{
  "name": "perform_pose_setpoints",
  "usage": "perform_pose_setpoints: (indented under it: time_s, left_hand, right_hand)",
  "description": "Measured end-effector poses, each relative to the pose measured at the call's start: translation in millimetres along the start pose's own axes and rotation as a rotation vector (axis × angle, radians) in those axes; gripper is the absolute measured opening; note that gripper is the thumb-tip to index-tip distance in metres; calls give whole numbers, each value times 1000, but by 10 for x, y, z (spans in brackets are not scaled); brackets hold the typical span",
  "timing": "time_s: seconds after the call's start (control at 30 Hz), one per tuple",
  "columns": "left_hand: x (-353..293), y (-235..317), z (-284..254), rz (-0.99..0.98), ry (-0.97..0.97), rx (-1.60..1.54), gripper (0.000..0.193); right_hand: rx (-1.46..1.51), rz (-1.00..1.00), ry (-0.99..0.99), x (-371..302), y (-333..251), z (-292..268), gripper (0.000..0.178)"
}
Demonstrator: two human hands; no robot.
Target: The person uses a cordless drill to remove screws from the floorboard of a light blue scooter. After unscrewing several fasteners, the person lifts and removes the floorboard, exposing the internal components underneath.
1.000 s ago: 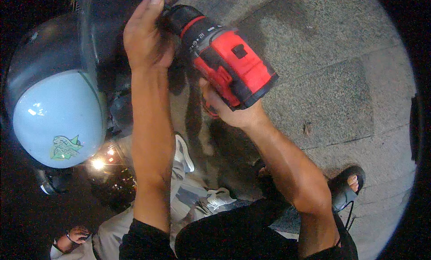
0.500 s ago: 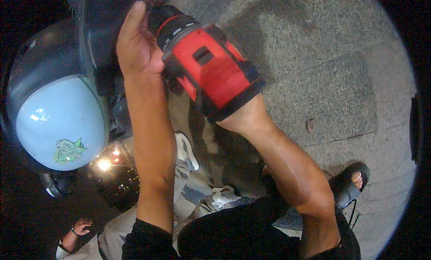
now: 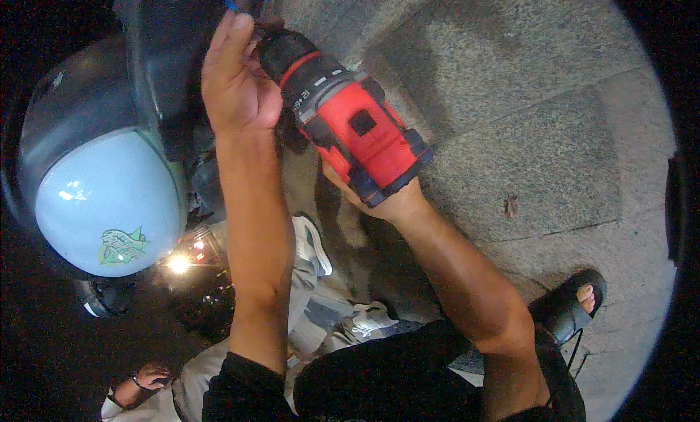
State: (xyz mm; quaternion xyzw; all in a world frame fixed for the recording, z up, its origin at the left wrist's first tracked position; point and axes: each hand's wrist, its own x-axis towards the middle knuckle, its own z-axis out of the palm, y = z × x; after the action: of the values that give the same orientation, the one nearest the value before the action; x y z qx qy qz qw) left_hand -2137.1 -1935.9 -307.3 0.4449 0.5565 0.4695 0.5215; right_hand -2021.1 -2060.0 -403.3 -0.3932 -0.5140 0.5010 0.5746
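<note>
A red and black cordless drill (image 3: 364,134) is in my right hand (image 3: 397,199), which grips it from below; the drill's body hides most of those fingers. Its black chuck end points up and left. Beside the chuck is my left hand (image 3: 244,94), palm toward the drill, with thumb and fingers drawn together at the top. A small blue piece (image 3: 232,5) shows at its fingertips, too small and dark to name. Right behind that hand stands a dark, glossy curved panel (image 3: 164,50), seemingly part of a motor scooter.
A light blue helmet-like rounded shell (image 3: 109,203) with a green sticker sits at the left. Below it, another person's hand (image 3: 152,376) and light trousers and shoes (image 3: 312,247) are near. Stone paving (image 3: 532,159) spreads at right, by a sandalled foot (image 3: 572,305).
The drill has shifted slightly right and down and looks smaller, its printed collar now sharper. My left hand has moved a little right and down along with it.
</note>
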Motion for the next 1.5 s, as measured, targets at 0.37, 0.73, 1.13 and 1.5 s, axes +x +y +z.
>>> perform_pose_setpoints:
  time_s: [0.37, 0.73, 1.13, 1.5]
  left_hand:
    - [70, 12, -3, 30, -58, -4, 23]
    - [147, 65, 17, -78, 9, -7, 22]
    - [55, 85, 103, -128, 118, -101, 23]
    - [-3, 22, -14, -9, 188, -156, 23]
  right_hand:
    - [49, -95, 116, 96, 17, 62, 38]
    - [428, 85, 286, 221, -341, -5, 32]
    - [29, 25, -13, 166, -336, -151, 37]
    - [179, 5, 129, 205, -436, -139, 30]
